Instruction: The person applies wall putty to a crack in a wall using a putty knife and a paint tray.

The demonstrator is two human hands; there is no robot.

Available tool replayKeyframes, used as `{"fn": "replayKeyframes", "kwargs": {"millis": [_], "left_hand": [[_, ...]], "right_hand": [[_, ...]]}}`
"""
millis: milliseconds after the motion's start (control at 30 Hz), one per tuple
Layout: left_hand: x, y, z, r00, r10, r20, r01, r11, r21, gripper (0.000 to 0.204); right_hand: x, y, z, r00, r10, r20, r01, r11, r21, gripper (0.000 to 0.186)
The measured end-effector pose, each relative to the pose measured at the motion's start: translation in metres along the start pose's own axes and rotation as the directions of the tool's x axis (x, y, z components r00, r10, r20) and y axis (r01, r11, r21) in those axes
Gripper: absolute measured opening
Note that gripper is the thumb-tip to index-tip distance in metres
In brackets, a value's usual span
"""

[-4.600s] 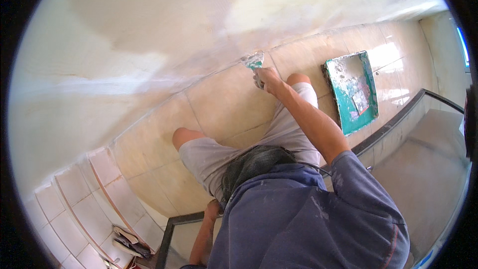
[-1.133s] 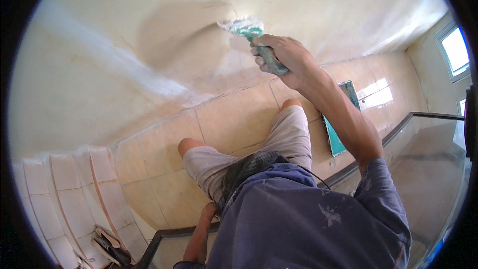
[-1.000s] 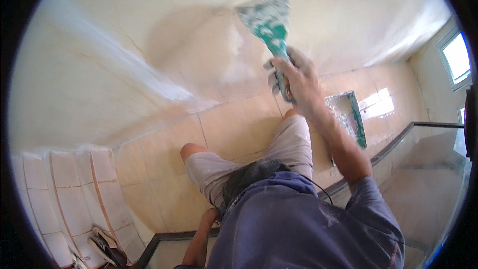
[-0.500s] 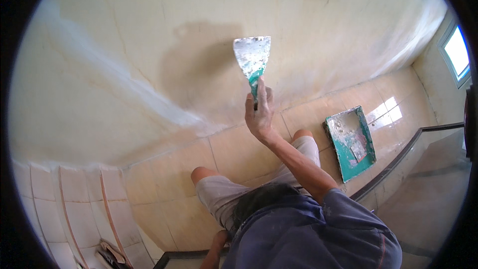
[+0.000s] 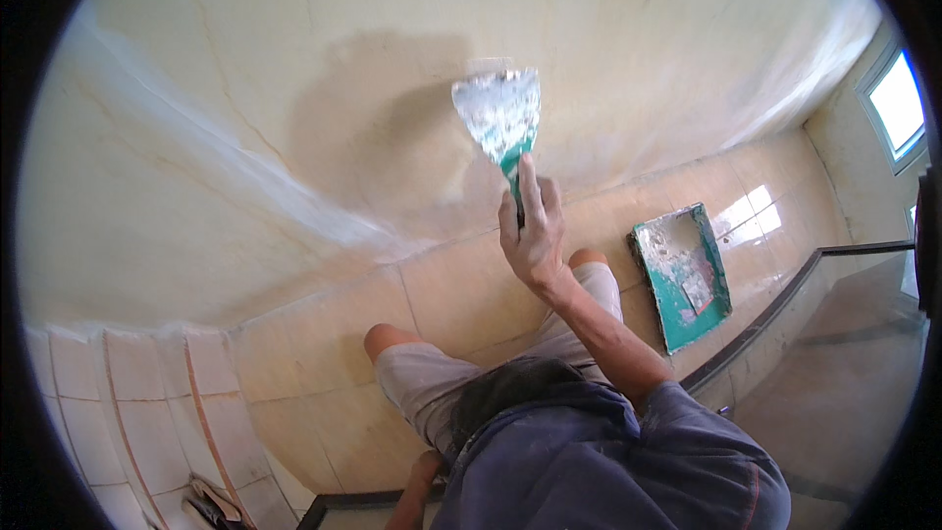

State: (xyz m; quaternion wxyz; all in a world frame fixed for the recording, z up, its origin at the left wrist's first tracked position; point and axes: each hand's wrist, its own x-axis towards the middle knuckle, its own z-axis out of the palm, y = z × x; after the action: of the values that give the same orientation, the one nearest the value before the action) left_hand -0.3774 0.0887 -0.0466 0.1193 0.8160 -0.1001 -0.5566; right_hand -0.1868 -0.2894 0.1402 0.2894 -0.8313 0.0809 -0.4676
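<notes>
My right hand [image 5: 535,243] is closed round the green handle of a putty knife [image 5: 497,116], with the index finger stretched along it toward the blade. Whitish filler is smeared over the wide blade, thickest near its far edge. That edge is at the pale wall [image 5: 608,49], just below a small light mark. My left hand [image 5: 426,468] hangs low beside my left hip, against the shorts. Its fingers are mostly hidden, so what they do does not show.
On the tiled floor [image 5: 471,294] to my right lies a green tray [image 5: 677,332] crusted with filler, a small flat piece [image 5: 698,290] inside. A dark-framed glass panel [image 5: 824,344] stands right of me. Tiled steps [image 5: 142,402] and dark shoes [image 5: 211,505] are at lower left.
My right hand and the putty knife have shifted slightly right, and the blade has tilted a little. A small light mark now shows on the wall above its edge. My left hand stays low.
</notes>
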Motion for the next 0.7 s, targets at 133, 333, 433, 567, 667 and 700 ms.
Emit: {"fn": "replayKeyframes", "kwargs": {"millis": [133, 333, 433, 567, 667, 700], "left_hand": [[-0.007, -0.009, -0.003, 0.981, 0.170, -0.090, -0.168, 0.985, 0.037, 0.023], [-0.031, 0.037, -0.030, 0.998, -0.059, 0.021, 0.063, 0.971, -0.232, 0.027], [-0.034, 0.038, -0.033, 0.993, -0.096, 0.069, 0.110, 0.964, -0.244, 0.029], [-0.031, 0.036, -0.031, 0.989, -0.118, 0.092, 0.127, 0.987, -0.100, 0.030], [-0.041, 0.051, -0.036, 0.982, -0.166, 0.088, 0.181, 0.961, -0.207, 0.031], [-0.045, 0.058, -0.041, 0.980, -0.179, 0.091, 0.196, 0.950, -0.242, 0.032]], "right_hand": [[0.025, -0.018, -0.005, 0.998, 0.054, 0.029, -0.051, 0.993, -0.110, 0.048], [-0.013, 0.005, 0.001, 0.971, 0.162, 0.177, -0.117, 0.963, -0.241, 0.051], [-0.025, 0.005, 0.000, 0.961, 0.207, 0.181, -0.170, 0.965, -0.198, 0.050], [-0.017, 0.005, 0.011, 0.993, 0.116, 0.027, -0.114, 0.991, -0.067, 0.049], [-0.012, 0.032, 0.045, 0.999, 0.007, -0.045, -0.010, 0.997, -0.073, 0.051], [-0.014, 0.046, 0.056, 0.998, -0.023, -0.055, 0.018, 0.995, -0.094, 0.052]]}}
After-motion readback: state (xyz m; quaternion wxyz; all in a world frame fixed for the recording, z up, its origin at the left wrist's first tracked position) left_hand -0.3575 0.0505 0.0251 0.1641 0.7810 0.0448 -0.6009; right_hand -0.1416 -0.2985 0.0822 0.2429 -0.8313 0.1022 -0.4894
